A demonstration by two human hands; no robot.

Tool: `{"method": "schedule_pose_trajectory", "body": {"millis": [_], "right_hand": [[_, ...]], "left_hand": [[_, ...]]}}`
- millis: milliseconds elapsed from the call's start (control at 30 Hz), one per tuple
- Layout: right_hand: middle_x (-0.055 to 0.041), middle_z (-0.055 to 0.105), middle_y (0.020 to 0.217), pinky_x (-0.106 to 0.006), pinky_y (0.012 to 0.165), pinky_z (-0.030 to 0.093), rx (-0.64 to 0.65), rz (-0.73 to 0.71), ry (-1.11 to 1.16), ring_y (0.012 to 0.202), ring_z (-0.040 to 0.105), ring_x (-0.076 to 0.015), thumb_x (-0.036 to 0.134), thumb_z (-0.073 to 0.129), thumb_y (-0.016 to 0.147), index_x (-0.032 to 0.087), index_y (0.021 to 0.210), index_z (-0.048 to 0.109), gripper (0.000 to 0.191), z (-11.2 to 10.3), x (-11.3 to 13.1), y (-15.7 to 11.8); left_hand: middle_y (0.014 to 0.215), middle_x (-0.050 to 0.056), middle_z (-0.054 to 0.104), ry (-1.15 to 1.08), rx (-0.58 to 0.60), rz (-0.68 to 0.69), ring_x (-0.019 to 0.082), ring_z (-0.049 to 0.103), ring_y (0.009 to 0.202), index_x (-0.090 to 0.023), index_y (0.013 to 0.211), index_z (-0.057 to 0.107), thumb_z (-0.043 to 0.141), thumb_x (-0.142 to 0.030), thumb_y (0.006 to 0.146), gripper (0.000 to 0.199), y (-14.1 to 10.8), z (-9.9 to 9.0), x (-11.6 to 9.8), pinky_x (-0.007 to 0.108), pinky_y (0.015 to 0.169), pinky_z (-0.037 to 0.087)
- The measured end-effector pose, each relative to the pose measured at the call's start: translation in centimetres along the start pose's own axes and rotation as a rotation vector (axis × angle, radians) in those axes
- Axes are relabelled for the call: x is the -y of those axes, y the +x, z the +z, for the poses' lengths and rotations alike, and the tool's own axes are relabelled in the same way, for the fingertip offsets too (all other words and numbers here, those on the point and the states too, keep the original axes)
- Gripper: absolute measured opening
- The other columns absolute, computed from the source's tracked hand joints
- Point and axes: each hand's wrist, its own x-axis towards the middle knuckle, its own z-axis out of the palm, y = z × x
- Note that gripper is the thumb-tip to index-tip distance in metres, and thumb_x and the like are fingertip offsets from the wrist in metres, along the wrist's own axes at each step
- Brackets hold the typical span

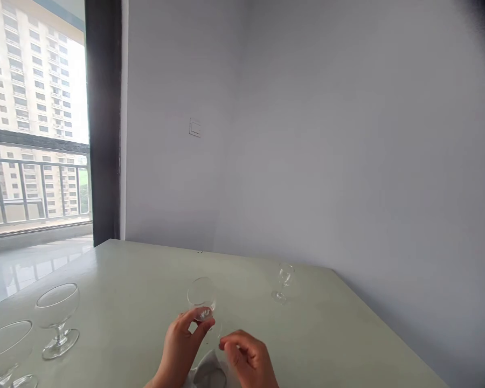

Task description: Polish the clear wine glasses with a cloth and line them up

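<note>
My left hand (181, 342) is closed around the lower bowl or stem of a clear stemmed glass (202, 290), thumb and fingers pinching it. The glass is tilted above the table, its mouth facing away from me. Close by on the right, my right hand (250, 355) has its fingers curled together. Its fingertips are near the faint edge of the glass's foot; whether they touch it or hold something small is unclear. Beneath and between the hands lies a whitish-grey cloth (210, 372), partly cut off by the frame.
A small stemmed glass (285, 275) stands at the back right of the pale green table (145, 291). Two larger stemmed glasses, one (59, 318) behind the other (8, 350), stand at the left. Grey walls (307, 134) border the table's far side.
</note>
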Motion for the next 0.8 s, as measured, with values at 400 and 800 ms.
{"method": "schedule_pose_trajectory", "body": {"millis": [400,800], "right_hand": [[-0.0024,0.06,0.075,-0.027,0.062,0.047,-0.223,0.112,0.238,0.066,0.058,-0.0162,0.043,0.066,0.07,0.016,0.085,0.064,0.03,1.2,-1.7,1.1],[0.0006,0.06,0.069,-0.024,0.048,0.044,-0.939,0.4,0.022,0.05,0.054,-0.0116,0.044,0.06,0.075,0.014,0.087,0.056,0.034,-16.4,-10.2,5.6]], "left_hand": [[0.082,0.003,0.071,0.4,0.315,0.423,0.022,0.061,0.076,-0.028,0.082,0.068,0.057,-0.033,0.075,0.013,-1.9,2.3,0.8,0.031,0.073,0.045],[0.099,0.002,0.068,0.433,0.383,0.29,0.022,0.057,0.096,-0.023,0.092,0.066,0.051,-0.007,0.056,0.042,-2.0,4.0,2.7,0.03,0.082,0.042]]}}
